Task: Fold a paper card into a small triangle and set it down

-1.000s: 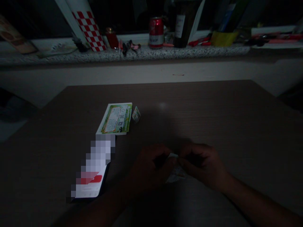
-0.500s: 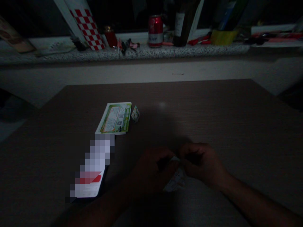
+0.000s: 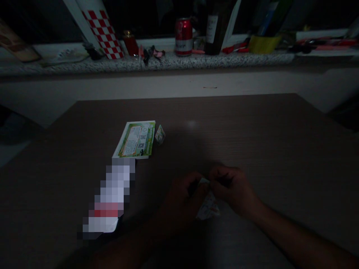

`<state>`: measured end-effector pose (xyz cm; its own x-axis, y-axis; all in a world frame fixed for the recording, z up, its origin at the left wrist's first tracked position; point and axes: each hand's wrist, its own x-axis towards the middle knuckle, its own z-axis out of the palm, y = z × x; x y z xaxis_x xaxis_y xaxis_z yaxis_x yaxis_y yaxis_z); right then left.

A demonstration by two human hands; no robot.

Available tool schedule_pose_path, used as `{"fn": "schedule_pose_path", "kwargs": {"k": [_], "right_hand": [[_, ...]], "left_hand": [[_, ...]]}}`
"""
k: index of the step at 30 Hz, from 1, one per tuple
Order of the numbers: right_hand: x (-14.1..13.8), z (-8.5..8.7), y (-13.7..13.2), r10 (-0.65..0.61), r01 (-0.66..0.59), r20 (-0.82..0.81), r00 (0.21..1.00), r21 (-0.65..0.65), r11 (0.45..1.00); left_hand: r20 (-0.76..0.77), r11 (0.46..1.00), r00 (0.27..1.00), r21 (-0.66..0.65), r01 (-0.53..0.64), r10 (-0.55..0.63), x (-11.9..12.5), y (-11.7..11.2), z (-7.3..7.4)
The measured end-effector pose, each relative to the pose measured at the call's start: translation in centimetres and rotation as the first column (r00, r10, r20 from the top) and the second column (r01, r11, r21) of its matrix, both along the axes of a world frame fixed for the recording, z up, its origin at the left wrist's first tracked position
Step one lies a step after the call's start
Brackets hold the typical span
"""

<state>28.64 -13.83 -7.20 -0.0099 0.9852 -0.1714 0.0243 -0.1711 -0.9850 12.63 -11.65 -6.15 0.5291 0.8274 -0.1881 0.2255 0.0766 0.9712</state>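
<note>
Both my hands meet low over the dark brown table (image 3: 252,127), pinching a small piece of printed paper (image 3: 209,207) between them. My left hand (image 3: 182,200) grips its left side with curled fingers. My right hand (image 3: 231,188) pinches its top edge, fingers closed. The paper looks partly folded and hangs down toward the table. The light is dim, so the fingertips are hard to make out.
A green and white printed card stack (image 3: 136,139) lies to the left, with a tiny folded paper piece (image 3: 160,135) beside it. A lit phone (image 3: 109,201) lies nearer me. On the stone sill (image 3: 157,62) stand a red can (image 3: 184,36), a dark bottle (image 3: 213,28), a checkered object (image 3: 103,30).
Both hands have shifted slightly up and away from me while working the paper; its lower part now hangs a little further right. Nothing else moved.
</note>
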Motion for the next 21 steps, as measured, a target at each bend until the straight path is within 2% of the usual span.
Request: {"fn": "schedule_pose_path", "kwargs": {"k": [4,13,21], "right_hand": [[0.07,-0.18,0.25,-0.010,0.011,0.012,1.000,-0.017,1.000],[0.33,0.08,0.52,0.002,-0.002,0.045,0.999,-0.002,1.000],[0.26,0.13,0.59,0.021,-0.020,0.035,0.999,-0.033,0.999]], "left_hand": [[0.033,0.998,0.999,-0.066,-0.020,0.022,0.22,0.27,-0.51],[0.083,0.996,0.996,-0.092,-0.020,0.027,0.43,0.48,-0.62],[0.057,0.999,0.998,-0.036,-0.037,0.039,0.30,0.06,-1.10]]}}
